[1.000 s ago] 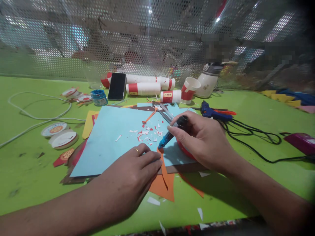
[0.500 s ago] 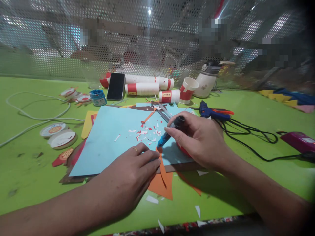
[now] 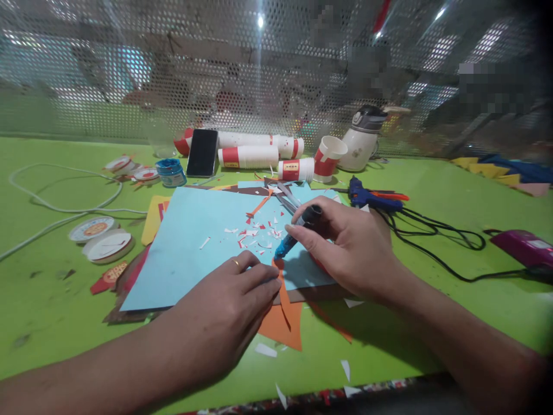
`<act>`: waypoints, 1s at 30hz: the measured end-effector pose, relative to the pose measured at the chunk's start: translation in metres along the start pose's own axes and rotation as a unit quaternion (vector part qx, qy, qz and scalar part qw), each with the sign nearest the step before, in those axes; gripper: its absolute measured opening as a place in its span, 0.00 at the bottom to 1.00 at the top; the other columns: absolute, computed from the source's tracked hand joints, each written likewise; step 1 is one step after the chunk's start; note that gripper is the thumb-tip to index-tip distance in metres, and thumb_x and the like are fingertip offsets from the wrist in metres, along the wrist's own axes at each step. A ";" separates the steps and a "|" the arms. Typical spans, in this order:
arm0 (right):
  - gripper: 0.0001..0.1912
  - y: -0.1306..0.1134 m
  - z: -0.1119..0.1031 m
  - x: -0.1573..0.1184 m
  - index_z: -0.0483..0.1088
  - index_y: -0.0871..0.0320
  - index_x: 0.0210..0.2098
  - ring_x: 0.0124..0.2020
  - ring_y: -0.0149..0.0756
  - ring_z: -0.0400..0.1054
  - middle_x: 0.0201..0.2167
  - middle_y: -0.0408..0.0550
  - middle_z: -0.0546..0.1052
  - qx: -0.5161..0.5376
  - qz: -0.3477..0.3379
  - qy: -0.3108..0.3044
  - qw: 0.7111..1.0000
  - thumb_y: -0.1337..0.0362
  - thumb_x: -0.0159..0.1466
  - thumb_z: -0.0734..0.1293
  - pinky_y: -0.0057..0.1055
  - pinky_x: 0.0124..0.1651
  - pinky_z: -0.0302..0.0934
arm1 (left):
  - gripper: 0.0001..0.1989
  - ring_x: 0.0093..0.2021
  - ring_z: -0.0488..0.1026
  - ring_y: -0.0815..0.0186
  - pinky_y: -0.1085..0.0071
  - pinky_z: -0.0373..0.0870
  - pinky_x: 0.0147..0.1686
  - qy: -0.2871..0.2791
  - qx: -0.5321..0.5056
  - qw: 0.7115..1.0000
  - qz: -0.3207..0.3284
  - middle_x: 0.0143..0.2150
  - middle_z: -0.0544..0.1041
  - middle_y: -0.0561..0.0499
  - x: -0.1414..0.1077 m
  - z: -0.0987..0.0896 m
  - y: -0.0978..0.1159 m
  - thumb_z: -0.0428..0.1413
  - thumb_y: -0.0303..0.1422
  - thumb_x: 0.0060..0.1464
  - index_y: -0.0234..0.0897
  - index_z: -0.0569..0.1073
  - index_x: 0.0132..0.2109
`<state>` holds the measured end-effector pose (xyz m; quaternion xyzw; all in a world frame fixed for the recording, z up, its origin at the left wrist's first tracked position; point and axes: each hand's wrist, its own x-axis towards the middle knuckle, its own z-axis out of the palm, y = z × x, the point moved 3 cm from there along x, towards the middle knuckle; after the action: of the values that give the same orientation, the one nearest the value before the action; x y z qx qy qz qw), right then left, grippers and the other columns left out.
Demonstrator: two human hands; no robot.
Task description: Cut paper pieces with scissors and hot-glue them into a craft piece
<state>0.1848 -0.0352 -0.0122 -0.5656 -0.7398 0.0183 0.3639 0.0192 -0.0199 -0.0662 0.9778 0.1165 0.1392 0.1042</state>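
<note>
My right hand point(image 3: 341, 245) is closed around a thick marker point(image 3: 298, 233), black at the top and blue toward its lower end. The marker leans to the right, its lower end at the upper end of an orange paper strip point(image 3: 284, 302). My left hand point(image 3: 237, 294), wearing a ring, rests low on the light blue sheet point(image 3: 173, 253). Its bent fingers are together and press the strip against the sheet; the thumb is hidden. Red and white paper scraps point(image 3: 259, 233) lie just beyond the left fingers. Scissors point(image 3: 288, 196) are partly covered by my right hand.
Behind the sheet are a phone point(image 3: 203, 153), a blue paint jar point(image 3: 171, 173), stacked paper cups point(image 3: 249, 157), an upright cup point(image 3: 329, 158) and a white flask point(image 3: 360, 144). At right lie a glue gun point(image 3: 374, 196) with black cord and a magenta box point(image 3: 522, 248). Lids point(image 3: 108, 246) lie left.
The hands, strip and marker hold nearly the same place; the marker leans slightly more. The whole view has shifted very slightly.
</note>
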 end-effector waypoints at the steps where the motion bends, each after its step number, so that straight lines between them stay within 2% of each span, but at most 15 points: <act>1: 0.06 0.000 0.000 0.000 0.70 0.63 0.32 0.23 0.28 0.61 0.22 0.40 0.71 0.003 -0.001 0.000 1.000 0.65 0.63 0.67 0.25 0.27 0.55 | 0.12 0.39 0.62 0.60 0.57 0.64 0.40 0.000 -0.001 1.000 0.000 0.43 0.72 0.43 0.000 0.000 0.000 0.43 0.24 0.62 0.32 0.71 0.42; 8: 0.06 0.002 -0.002 0.000 0.70 0.61 0.32 0.25 0.31 0.63 0.24 0.42 0.72 0.051 0.019 0.001 0.999 0.65 0.64 0.66 0.28 0.28 0.57 | 0.11 0.39 0.61 0.60 0.57 0.63 0.40 -0.005 -0.006 1.000 -0.004 0.41 0.72 0.43 0.000 0.000 0.000 0.43 0.24 0.62 0.32 0.71 0.42; 13: 0.06 -0.004 -0.026 0.000 0.68 0.56 0.31 0.21 0.29 0.63 0.23 0.40 0.70 0.153 0.044 0.103 0.982 0.63 0.64 0.66 0.28 0.24 0.58 | 0.11 0.39 0.61 0.60 0.59 0.63 0.40 0.004 -0.014 1.000 -0.005 0.43 0.71 0.43 0.000 0.000 0.000 0.44 0.24 0.62 0.32 0.70 0.44; 16: 0.07 -0.006 -0.032 -0.001 0.67 0.54 0.29 0.19 0.28 0.62 0.20 0.38 0.68 0.156 0.044 0.126 0.979 0.63 0.63 0.67 0.28 0.22 0.56 | 0.10 0.39 0.62 0.61 0.60 0.63 0.40 0.008 -0.023 1.000 -0.008 0.42 0.72 0.44 -0.001 0.001 -0.001 0.45 0.23 0.62 0.32 0.70 0.43; 20: 0.05 0.000 -0.025 -0.001 0.68 0.55 0.31 0.23 0.31 0.63 0.23 0.41 0.69 0.109 0.066 0.091 0.988 0.62 0.63 0.66 0.30 0.25 0.58 | 0.10 0.39 0.62 0.60 0.59 0.63 0.40 0.015 -0.018 1.000 -0.007 0.42 0.72 0.44 -0.001 0.000 0.000 0.46 0.23 0.61 0.33 0.71 0.43; 26: 0.04 0.002 -0.013 -0.001 0.69 0.58 0.34 0.25 0.31 0.62 0.25 0.41 0.70 0.078 0.037 -0.002 0.996 0.64 0.65 0.64 0.30 0.29 0.58 | 0.10 0.38 0.63 0.60 0.59 0.64 0.39 0.015 -0.010 1.000 -0.002 0.41 0.73 0.44 0.000 -0.001 0.000 0.45 0.24 0.61 0.34 0.71 0.42; 30: 0.03 -0.001 -0.012 0.000 0.70 0.58 0.34 0.23 0.29 0.60 0.22 0.39 0.69 0.051 0.028 -0.004 0.998 0.66 0.63 0.65 0.29 0.27 0.57 | 0.11 0.38 0.63 0.60 0.59 0.65 0.39 0.010 -0.004 1.000 -0.003 0.40 0.72 0.44 0.000 -0.001 0.000 0.45 0.24 0.61 0.34 0.71 0.41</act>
<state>0.1902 -0.0398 -0.0029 -0.5669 -0.7230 0.0686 0.3889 0.0192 -0.0196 -0.0649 0.9757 0.1197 0.1488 0.1075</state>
